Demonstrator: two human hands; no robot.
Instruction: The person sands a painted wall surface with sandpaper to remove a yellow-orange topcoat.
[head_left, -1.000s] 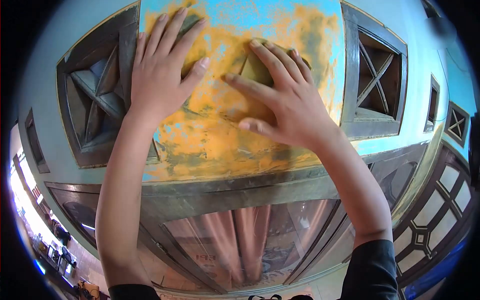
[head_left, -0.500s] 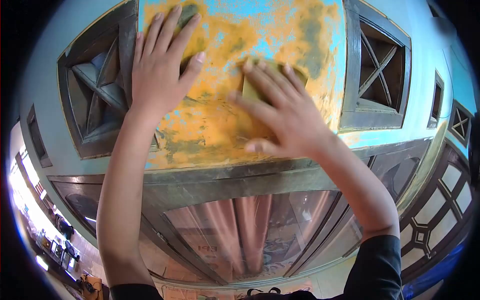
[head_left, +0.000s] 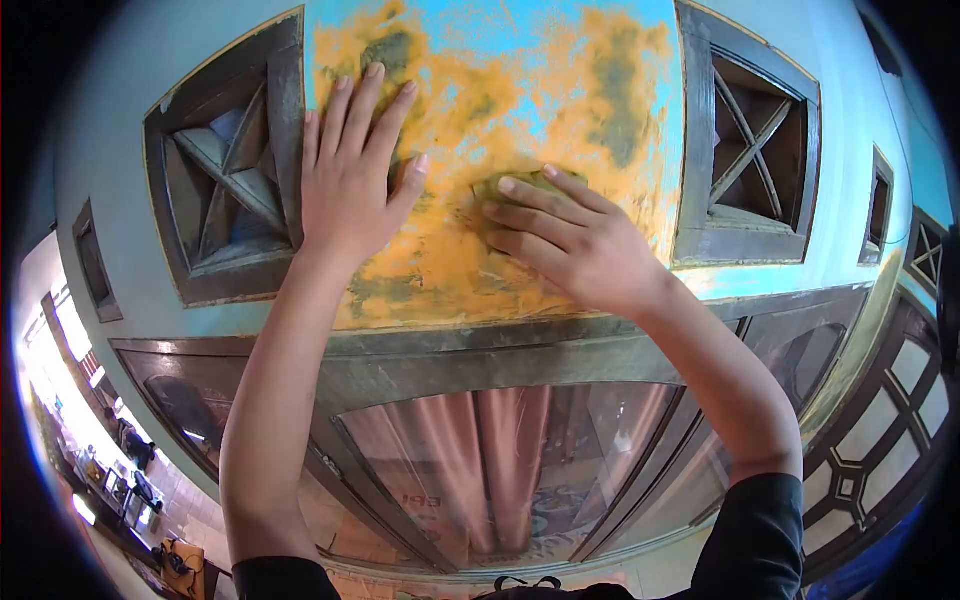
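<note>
Orange-yellow patches over blue paint cover wall panel (head_left: 560, 60), w/ grey-green smears near top. Dark wooden vents flank it: left vent (head_left: 235, 180) w/ X-shaped slats, right vent (head_left: 745, 130) same pattern. Two more small vents further right, edge of view. Dark frame (head_left: 480, 360) runs below panel; under it glass pane (head_left: 500, 470) showing pinkish curtain behind. Lattice door (head_left: 900, 400) at far right. Nothing between hands and panel; both forearms cross frame and glass, hiding parts of them.

Left hand (head_left: 350, 180): flat on panel, palm down, fingers straight and slightly spread, fingertips pointing up, little-finger side touching inner edge of left vent. Holds nothing.

Right hand (head_left: 575, 240): pressed onto pad (head_left: 520, 183), a small olive-yellow piece, prob. sandpaper or sponge, cannot tell which. Fingers lie close together across pad, pointing left, pinning it flat vs. panel. Only pad's upper edge and left corner show above fingertips; rest hidden under hand. Thumb not clearly seen.

Pad sits approx. mid-panel, just right of left hand's thumb, hands near but apart.

Surface: paint worn, blotchy, blue showing through orange mostly at top. Room: bright area lower left w/ small cluttered things, too small to tell. Dark sleeves at bottom on both arms.
</note>
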